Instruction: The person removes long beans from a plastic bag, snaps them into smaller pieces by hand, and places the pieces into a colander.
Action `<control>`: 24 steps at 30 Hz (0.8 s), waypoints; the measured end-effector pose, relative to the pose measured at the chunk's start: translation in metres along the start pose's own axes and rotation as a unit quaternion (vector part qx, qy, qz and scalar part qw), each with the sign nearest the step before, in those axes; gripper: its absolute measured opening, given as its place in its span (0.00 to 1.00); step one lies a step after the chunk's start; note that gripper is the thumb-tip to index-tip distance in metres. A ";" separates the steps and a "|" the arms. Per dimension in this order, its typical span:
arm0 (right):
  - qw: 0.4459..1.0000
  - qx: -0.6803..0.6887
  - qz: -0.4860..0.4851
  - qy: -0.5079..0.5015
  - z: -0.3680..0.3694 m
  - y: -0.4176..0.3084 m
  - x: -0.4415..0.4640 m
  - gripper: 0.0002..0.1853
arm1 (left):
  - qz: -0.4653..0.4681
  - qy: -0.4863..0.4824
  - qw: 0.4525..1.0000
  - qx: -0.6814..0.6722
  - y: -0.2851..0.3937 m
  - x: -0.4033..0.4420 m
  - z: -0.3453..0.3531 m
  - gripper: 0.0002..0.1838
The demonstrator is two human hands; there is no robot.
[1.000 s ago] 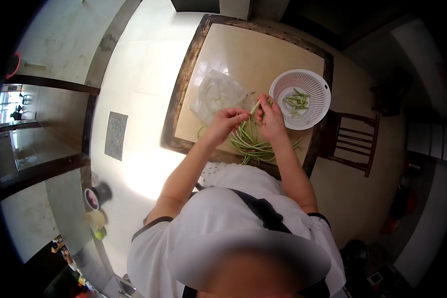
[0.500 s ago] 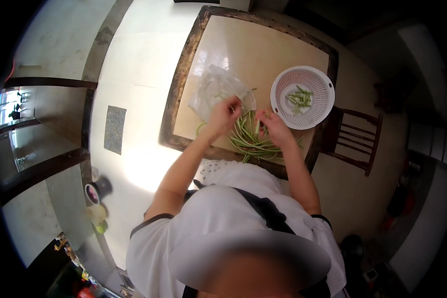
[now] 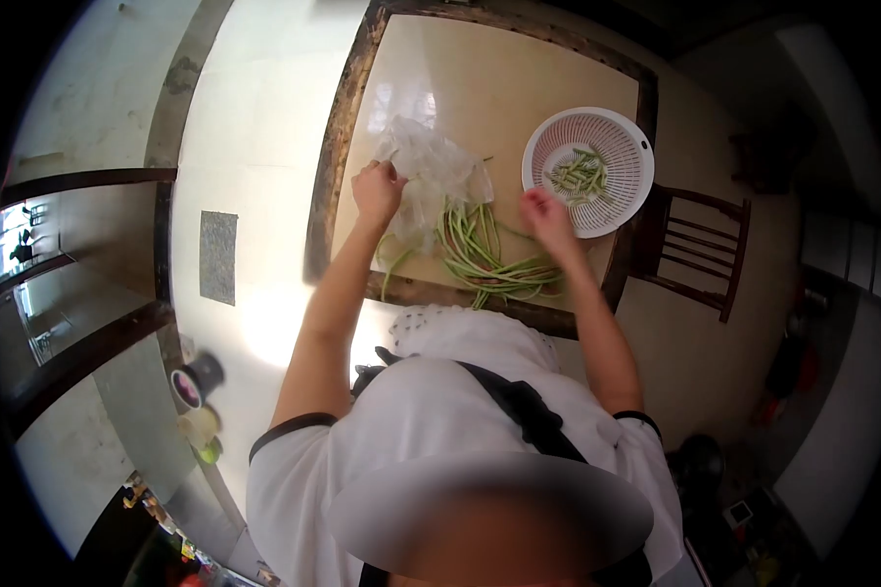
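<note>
My left hand (image 3: 378, 192) is over the left side of a crumpled clear plastic bag (image 3: 431, 161), its fingers pinched together; whatever they hold is too small to make out. Close to the near-left rim of a white colander (image 3: 639, 186) is my right hand (image 3: 548, 217), fingers curled in and slightly blurred, their contents hidden. Short pieces of green bean (image 3: 579, 178) lie inside the colander. Between my forearms, a pile of long green beans (image 3: 480, 259) rests near the table's front edge. One stray long bean (image 3: 386, 278) lies by my left forearm.
The table (image 3: 499, 73) has a pale top and a dark, rough wooden frame. A wooden chair (image 3: 700, 249) stands at its right side. On the floor at left are a grey mat (image 3: 218, 257) and a dark bucket (image 3: 198, 380).
My hands have moved apart from above the bean pile. The left went left to the plastic bag; the right, which held bean pieces, moved to the colander's rim. The view shifted slightly.
</note>
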State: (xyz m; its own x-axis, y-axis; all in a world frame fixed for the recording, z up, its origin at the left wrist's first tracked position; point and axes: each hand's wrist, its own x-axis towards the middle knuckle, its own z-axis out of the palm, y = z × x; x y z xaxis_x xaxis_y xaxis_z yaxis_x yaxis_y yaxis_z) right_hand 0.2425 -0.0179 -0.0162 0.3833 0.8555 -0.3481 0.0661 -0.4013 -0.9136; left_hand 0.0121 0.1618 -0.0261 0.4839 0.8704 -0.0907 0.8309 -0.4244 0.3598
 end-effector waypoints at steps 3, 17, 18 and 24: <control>0.985 -0.126 -0.023 -0.115 0.031 0.004 -0.030 0.05 | -0.003 0.105 0.988 -0.110 0.004 -0.017 0.004 0.05; 0.957 -0.248 -0.125 -0.083 0.018 -0.009 -0.071 0.06 | -0.178 -0.105 0.766 -0.609 0.049 -0.109 -0.003 0.11; 0.956 -0.251 -0.129 -0.082 0.013 -0.028 -0.075 0.06 | -0.185 -0.142 0.750 -0.619 0.052 -0.110 -0.009 0.12; 0.989 -0.099 -0.102 -0.029 -0.003 -0.104 -0.097 0.07 | -0.130 -0.312 0.627 -0.702 0.096 -0.104 -0.065 0.14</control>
State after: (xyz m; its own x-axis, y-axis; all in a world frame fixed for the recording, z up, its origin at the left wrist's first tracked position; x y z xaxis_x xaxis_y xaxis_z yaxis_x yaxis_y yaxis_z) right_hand 0.2012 -0.0603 0.1131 0.2894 0.9407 -0.1769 0.3178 -0.2688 -0.9092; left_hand 0.0236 0.0462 0.0779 0.7596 0.4123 -0.5030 0.0546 0.7302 0.6810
